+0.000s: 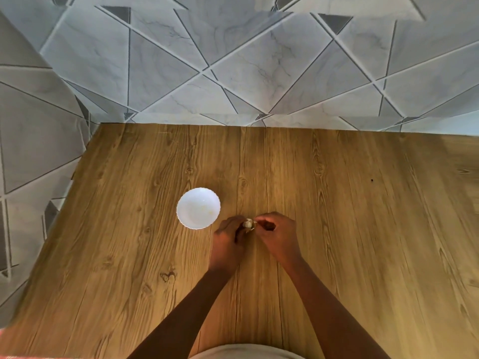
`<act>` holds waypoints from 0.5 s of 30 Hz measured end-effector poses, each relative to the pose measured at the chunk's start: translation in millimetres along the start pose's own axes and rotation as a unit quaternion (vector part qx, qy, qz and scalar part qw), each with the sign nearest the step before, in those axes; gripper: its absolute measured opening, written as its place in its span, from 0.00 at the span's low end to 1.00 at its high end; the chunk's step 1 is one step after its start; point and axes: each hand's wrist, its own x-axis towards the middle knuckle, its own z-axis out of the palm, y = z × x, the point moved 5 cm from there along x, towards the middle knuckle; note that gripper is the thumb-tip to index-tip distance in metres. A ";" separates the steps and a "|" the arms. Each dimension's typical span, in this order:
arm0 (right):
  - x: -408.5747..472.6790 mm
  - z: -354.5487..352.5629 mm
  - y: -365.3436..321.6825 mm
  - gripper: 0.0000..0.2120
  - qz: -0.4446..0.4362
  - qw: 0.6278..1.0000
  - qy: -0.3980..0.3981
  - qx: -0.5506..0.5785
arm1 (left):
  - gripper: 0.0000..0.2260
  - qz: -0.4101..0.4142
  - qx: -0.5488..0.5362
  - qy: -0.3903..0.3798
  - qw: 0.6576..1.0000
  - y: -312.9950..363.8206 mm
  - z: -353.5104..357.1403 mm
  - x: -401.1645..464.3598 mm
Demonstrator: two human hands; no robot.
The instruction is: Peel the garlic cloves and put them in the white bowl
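Your hands work one small whitish garlic clove [248, 224] above the wood-grain table [337, 229].
Your left hand [229, 243] grips it; your right hand [278, 235] pinches its papery skin, just right of the white scalloped bowl [198, 208].

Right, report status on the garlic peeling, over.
Left hand grips the garlic clove; right hand pinches at its skin. White bowl beside the left hand, contents too faint to tell. Nothing between hands and bowl.
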 end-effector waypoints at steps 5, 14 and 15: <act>-23.8 8.9 5.4 0.08 0.035 0.998 -0.054 0.021 | 0.18 0.024 -0.006 0.000 1.000 2.4 -6.7 -14.4; -60.3 21.2 3.1 0.07 0.065 0.984 -0.165 0.019 | 0.23 0.066 0.023 -0.036 0.997 -14.8 -15.1 -67.0; -66.4 25.3 1.7 0.05 0.091 0.980 -0.177 0.029 | 0.21 0.078 0.031 -0.046 0.995 -19.4 -17.7 -73.4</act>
